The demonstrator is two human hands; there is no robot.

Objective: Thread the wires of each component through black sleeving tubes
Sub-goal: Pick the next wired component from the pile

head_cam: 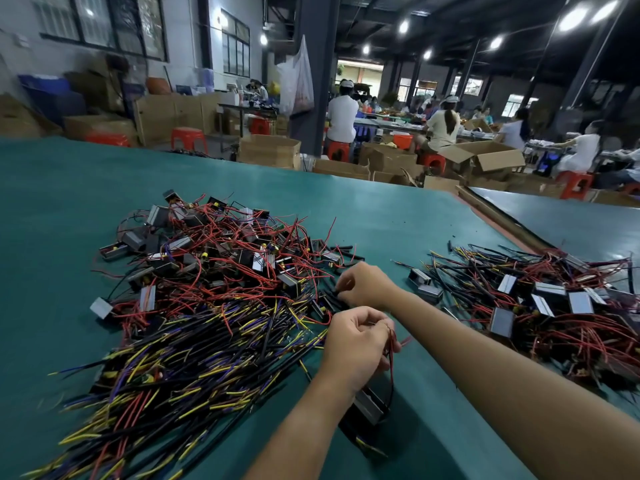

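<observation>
My left hand (356, 344) pinches the red wires (392, 355) of a component; its grey and black body (369, 407) hangs below my wrist, close over the green table (398, 223). My right hand (365, 284) reaches across to loose black sleeving tubes (330, 297) at the edge of the big pile and pinches one. That big pile of components (214, 265) with red, yellow and purple wires lies to the left. A second pile of components (540, 306) lies to the right.
A few black tubes (346, 252) lie scattered behind my right hand. A wooden strip (498, 216) separates this table from the neighbouring one at the right. Cardboard boxes (270, 150), red stools and seated workers fill the room beyond the far edge.
</observation>
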